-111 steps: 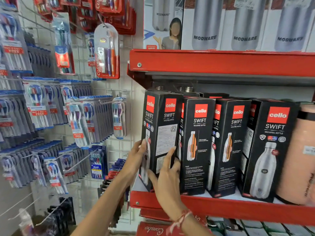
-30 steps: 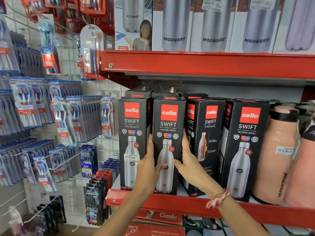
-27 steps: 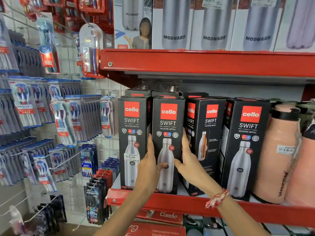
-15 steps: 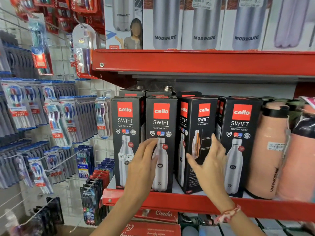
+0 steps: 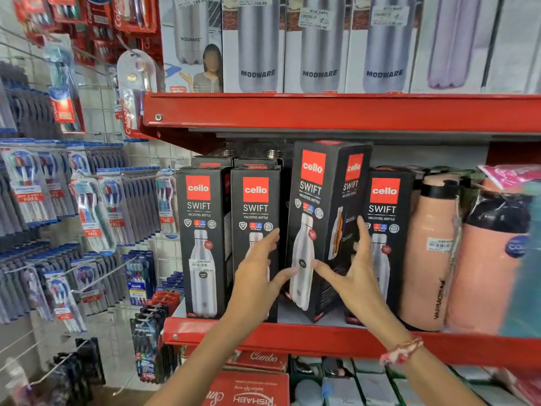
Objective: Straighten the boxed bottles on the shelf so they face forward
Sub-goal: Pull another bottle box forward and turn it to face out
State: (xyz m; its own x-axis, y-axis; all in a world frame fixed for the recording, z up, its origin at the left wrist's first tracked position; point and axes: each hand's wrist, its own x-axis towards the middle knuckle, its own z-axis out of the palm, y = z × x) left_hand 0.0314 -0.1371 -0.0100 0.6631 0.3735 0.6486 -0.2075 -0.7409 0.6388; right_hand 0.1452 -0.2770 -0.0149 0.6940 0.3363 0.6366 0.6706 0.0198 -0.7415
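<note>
Red metal shelf [image 5: 292, 336] in a shop, with four black boxed bottles [image 5: 256, 230] in a row. Third box [image 5: 322, 206] lifted and tilted, turned so two sides show, higher than the rest. Left hand [image 5: 257, 276] spread wide, thumb touching the front of the box. Right hand [image 5: 355, 273] spread on its right side, not closed tight. Pink flasks [image 5: 430, 253] just beside the last box. White bottle boxes [image 5: 322, 45] on the shelf above. Toothbrush packs [image 5: 93, 212] hanging on the wire wall to the left.

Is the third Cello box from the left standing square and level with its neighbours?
No: the third box is lifted, tilted and turned, showing two faces, between the left hand and right hand.
</note>
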